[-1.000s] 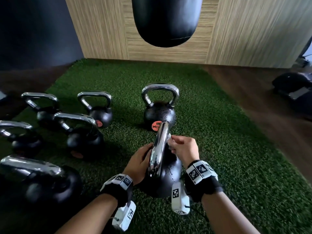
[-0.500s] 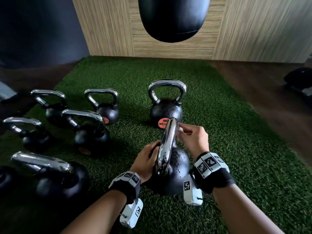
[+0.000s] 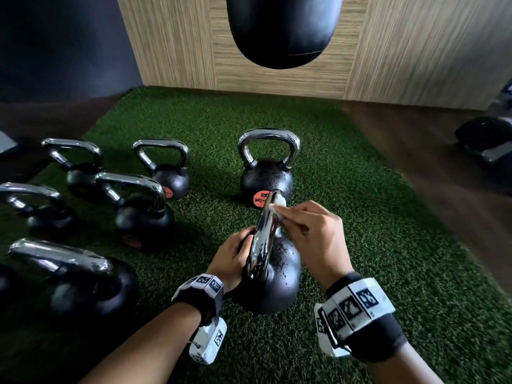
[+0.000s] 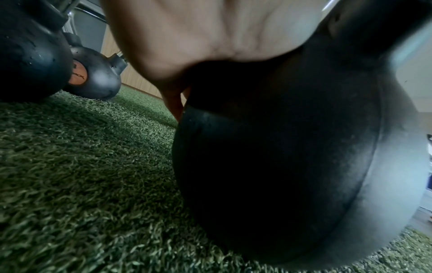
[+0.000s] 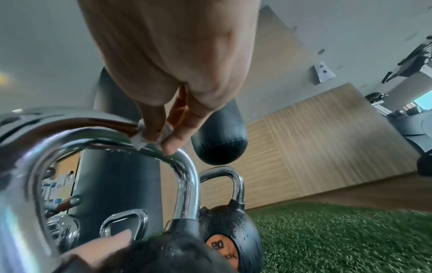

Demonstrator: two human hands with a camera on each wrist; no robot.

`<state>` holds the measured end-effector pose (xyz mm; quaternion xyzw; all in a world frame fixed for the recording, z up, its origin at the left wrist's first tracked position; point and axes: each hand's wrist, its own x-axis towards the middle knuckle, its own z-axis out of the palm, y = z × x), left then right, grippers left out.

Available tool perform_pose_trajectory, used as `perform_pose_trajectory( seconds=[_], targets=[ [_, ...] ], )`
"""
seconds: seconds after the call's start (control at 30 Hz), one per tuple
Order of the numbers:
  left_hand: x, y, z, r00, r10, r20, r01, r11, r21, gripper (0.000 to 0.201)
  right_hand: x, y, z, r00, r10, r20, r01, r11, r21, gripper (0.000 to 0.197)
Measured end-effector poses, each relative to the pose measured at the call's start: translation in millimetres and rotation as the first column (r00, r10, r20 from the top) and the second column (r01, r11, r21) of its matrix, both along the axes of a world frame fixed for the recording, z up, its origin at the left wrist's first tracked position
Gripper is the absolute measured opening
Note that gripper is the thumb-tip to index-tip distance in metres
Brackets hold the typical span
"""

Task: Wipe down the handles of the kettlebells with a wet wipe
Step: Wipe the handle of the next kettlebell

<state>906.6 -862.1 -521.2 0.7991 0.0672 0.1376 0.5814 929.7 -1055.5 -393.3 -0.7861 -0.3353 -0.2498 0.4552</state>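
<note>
A black kettlebell (image 3: 273, 284) with a chrome handle (image 3: 263, 239) stands on the green turf in front of me. My right hand (image 3: 307, 231) pinches a white wet wipe (image 3: 278, 203) against the far top end of that handle; the right wrist view shows the wet wipe (image 5: 149, 138) folded over the handle (image 5: 182, 173). My left hand (image 3: 235, 259) lies against the left side of the kettlebell body (image 4: 280, 147), its fingers spread over the black ball below the handle.
A second kettlebell (image 3: 266, 173) stands just beyond. Several more kettlebells (image 3: 144, 209) stand in rows on the left of the turf (image 3: 388, 245). A black punching bag (image 3: 282, 29) hangs overhead before a wooden wall. Dark wood floor and gym equipment (image 3: 490, 139) lie to the right.
My right hand with the wipe has slid up along the handle toward its far top end. My left hand stays on the kettlebell's side. The head view has shifted a little.
</note>
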Motion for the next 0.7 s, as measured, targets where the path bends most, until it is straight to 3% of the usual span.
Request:
perform_pose_trajectory(
  seconds=[0.17,0.23,0.27,0.3,0.37,0.4,0.43,0.57,0.7],
  targets=[
    [2,0,1,1.000,0.002,0.010,-0.002,1.000,0.006,0.035,-27,-1,4,1.000,0.030,-0.002,-0.031,0.996,-0.079,0.017],
    [1,-1,4,1.000,-0.014,0.016,0.014,1.000,0.002,0.038,-44,-6,-2,0.993,0.039,-0.111,-0.046,0.997,-0.060,0.019],
    [0,-2,6,1.000,-0.023,0.002,0.023,1.000,-0.011,0.036,-48,-9,-4,0.968,0.054,-0.244,-0.057,0.998,-0.007,0.022],
    [0,-1,7,0.999,-0.032,-0.016,0.032,0.999,-0.016,0.035,-49,-11,-3,0.905,0.101,-0.412,-0.076,0.994,0.077,0.024],
    [0,3,3,0.997,-0.049,-0.063,0.050,0.999,0.019,0.040,-46,-13,-1,0.692,0.275,-0.668,-0.091,0.951,0.297,0.024],
    [1,4,2,0.995,-0.051,-0.081,0.055,0.998,0.043,0.038,-46,-14,-1,0.617,0.331,-0.714,-0.080,0.929,0.362,0.024],
    [0,4,1,0.995,-0.046,-0.090,0.051,0.997,0.056,0.036,-47,-15,-3,0.590,0.340,-0.732,-0.077,0.926,0.368,0.024],
    [-1,-1,3,0.999,-0.011,-0.040,0.011,1.000,-0.018,0.035,-63,-14,-16,0.652,0.147,-0.744,-0.140,0.987,0.073,0.022],
    [0,-2,0,0.999,0.023,-0.030,-0.024,0.999,-0.025,0.041,-70,-8,-30,0.666,0.136,-0.733,-0.058,0.990,0.130,0.009]
  ],
)
